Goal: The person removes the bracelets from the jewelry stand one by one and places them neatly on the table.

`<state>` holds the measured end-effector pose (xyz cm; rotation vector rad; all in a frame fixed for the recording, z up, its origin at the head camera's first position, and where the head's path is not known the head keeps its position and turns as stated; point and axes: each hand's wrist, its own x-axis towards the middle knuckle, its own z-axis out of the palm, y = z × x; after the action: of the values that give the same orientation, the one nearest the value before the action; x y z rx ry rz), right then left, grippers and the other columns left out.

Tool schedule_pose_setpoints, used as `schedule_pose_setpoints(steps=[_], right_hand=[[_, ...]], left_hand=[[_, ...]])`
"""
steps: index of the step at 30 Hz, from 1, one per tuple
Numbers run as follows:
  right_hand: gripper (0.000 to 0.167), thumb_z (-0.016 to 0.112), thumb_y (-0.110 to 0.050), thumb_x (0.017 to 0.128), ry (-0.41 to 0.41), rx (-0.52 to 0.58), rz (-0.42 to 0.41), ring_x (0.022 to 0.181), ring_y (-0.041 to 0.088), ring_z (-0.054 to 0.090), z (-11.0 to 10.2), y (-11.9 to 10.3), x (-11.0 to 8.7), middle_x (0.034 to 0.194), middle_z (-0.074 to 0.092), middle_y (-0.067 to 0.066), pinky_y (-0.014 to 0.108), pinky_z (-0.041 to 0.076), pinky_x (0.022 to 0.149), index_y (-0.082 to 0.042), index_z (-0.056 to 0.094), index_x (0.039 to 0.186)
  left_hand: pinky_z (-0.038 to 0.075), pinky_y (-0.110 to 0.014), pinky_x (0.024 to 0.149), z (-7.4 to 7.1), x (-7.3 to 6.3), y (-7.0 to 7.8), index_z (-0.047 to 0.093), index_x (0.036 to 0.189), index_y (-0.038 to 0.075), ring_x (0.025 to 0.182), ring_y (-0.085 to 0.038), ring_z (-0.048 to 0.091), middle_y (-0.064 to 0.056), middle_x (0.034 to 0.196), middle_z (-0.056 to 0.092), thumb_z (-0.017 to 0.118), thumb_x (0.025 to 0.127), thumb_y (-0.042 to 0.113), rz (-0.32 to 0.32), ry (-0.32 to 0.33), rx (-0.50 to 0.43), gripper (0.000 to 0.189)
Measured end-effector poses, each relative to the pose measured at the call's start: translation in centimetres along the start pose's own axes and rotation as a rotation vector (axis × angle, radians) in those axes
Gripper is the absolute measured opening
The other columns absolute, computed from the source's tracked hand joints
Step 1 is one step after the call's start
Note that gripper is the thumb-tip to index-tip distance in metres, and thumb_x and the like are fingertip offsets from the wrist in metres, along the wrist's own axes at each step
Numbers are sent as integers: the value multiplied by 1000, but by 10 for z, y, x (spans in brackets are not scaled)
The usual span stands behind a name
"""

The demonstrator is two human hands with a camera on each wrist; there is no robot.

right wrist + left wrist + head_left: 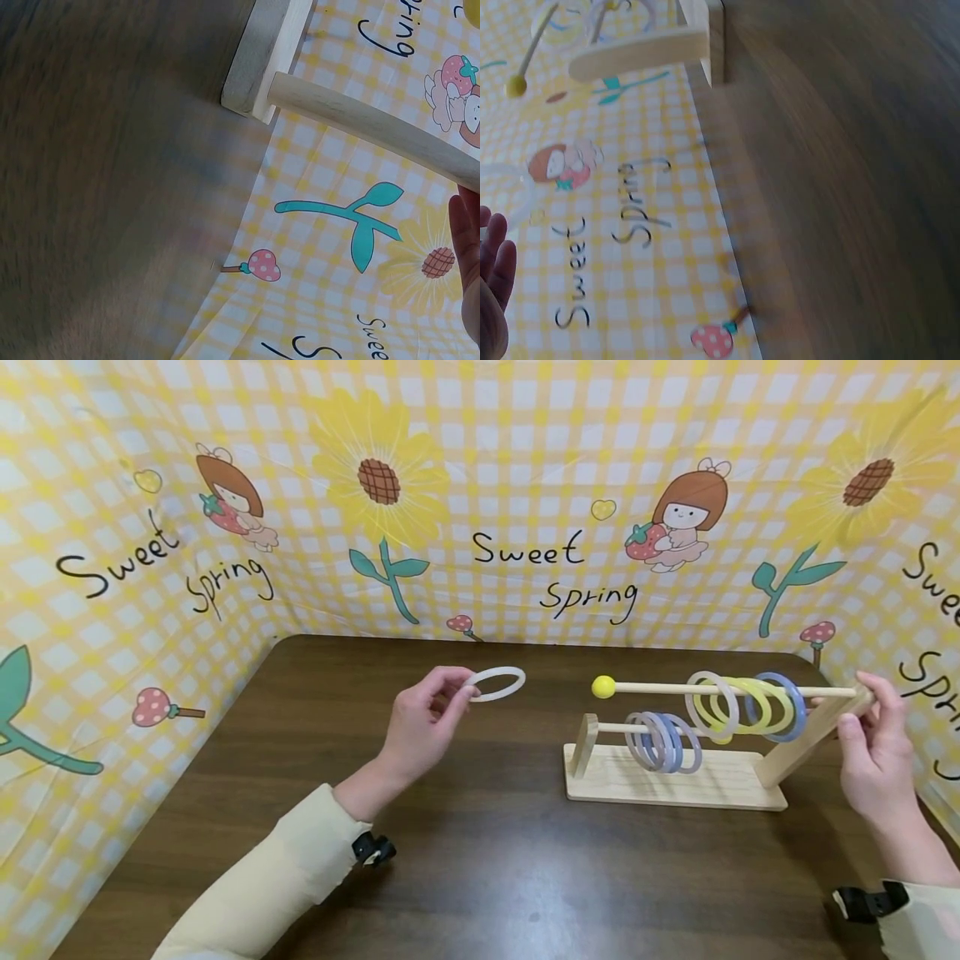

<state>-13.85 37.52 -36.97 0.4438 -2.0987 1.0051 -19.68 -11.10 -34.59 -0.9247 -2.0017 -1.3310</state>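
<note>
My left hand pinches a white bangle between thumb and fingers, held above the table to the left of a wooden bangle stand. In the left wrist view only part of that hand shows at the left edge. Around the top of the stand's slanted post, my right hand curls its thumb and fingers. The upper rod ends in a yellow ball and carries pale, yellow and blue bangles. Pale and bluish bangles hang on the lower rod.
The stand's short post rises at the left of its base. Under everything lies a dark wooden table. A yellow checked cloth with flowers and lettering covers the back and sides.
</note>
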Motion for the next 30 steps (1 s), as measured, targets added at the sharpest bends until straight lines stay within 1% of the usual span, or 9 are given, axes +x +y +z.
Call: schedule_pose_setpoints(steps=[3, 7, 11, 15, 17, 21, 26, 30], right_hand=[[36, 38, 5, 101, 6, 4, 1, 102, -7, 51, 0, 0, 0, 114, 54, -25, 8, 35, 80, 12, 25, 134], [37, 38, 5, 101, 10, 7, 1, 101, -6, 51, 0, -1, 0, 113, 54, -25, 8, 35, 80, 13, 25, 134], [36, 38, 3, 101, 11, -3, -6, 100, -6, 51, 0, -1, 0, 113, 54, -26, 9, 34, 78, 13, 25, 133], [36, 38, 3, 102, 2, -2, -20, 101, -7, 51, 1, -2, 1, 114, 54, -25, 8, 36, 80, 13, 25, 133], [36, 38, 2, 102, -1, -4, -24, 102, -7, 51, 1, -3, 1, 114, 53, -25, 8, 36, 81, 13, 25, 134], [36, 37, 3, 102, 0, 0, -27, 103, -6, 51, 1, -3, 0, 114, 53, -25, 8, 36, 82, 13, 24, 134], [36, 36, 5, 101, -4, 17, -29, 103, -5, 51, 1, -3, 0, 114, 55, -24, 8, 37, 84, 13, 23, 134], [36, 36, 6, 101, -4, 26, -32, 103, -4, 52, 1, -2, 1, 113, 55, -23, 8, 38, 84, 13, 23, 134]], left_hand=[[49, -21, 54, -10, 0, -5, 64, 104, 0, 64, -20, 62, -7, 82, 68, 67, 88, -5, 6, -12, 45, 17], [49, -20, 54, -23, -2, -13, 65, 103, 1, 64, -18, 61, -6, 81, 67, 69, 87, -4, 16, -31, 136, 17], [49, -26, 51, -35, -4, -23, 65, 102, 2, 63, -12, 58, -4, 78, 65, 72, 86, -1, 34, -27, 257, 17], [49, -32, 51, -47, -4, -32, 66, 101, 2, 62, -11, 55, -3, 76, 62, 72, 87, 1, 33, -22, 349, 15], [49, -32, 52, -53, -3, -35, 66, 100, 3, 63, -12, 55, -4, 77, 61, 71, 88, 2, 20, -22, 383, 14], [49, -33, 55, -64, -2, -45, 66, 101, 4, 65, -13, 56, -4, 79, 63, 70, 89, 4, -30, -26, 441, 13], [47, -36, 58, -77, -2, -60, 65, 103, 4, 65, -16, 57, -4, 82, 66, 68, 91, 6, -95, -51, 495, 12], [44, -35, 58, -88, -4, -73, 64, 103, 4, 66, -17, 57, -6, 83, 68, 66, 93, 8, -153, -79, 524, 11]])
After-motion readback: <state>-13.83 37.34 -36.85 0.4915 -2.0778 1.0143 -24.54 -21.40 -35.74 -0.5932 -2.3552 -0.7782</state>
